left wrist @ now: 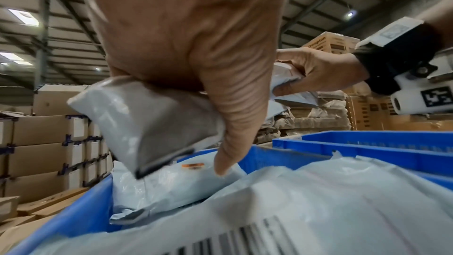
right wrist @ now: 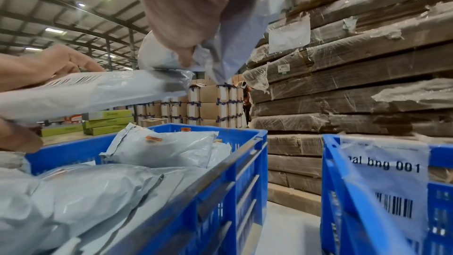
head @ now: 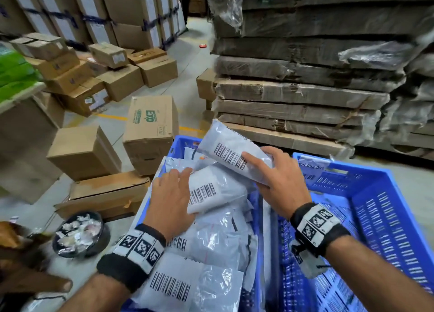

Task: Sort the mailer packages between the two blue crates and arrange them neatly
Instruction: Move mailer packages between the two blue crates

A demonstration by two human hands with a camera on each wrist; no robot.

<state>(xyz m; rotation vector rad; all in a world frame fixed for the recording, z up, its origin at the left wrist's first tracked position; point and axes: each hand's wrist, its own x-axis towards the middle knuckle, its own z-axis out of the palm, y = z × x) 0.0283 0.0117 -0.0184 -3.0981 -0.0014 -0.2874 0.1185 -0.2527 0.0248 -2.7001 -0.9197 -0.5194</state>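
Two blue crates stand side by side. The left crate is heaped with grey mailer packages; the right crate shows mostly bare walls and floor. My left hand grips a barcoded mailer just above the pile, with fingers on top and thumb beneath it, as the right wrist view shows. My right hand grips a second barcoded mailer, raised over the far end of the left crate near the gap between the crates. In the left wrist view the held mailer hangs under my palm.
A tall stack of plastic-wrapped flattened cardboard rises right behind both crates. Cardboard boxes crowd the floor to the left. A black bowl of wrappers sits at lower left. The right crate carries a printed barcode label.
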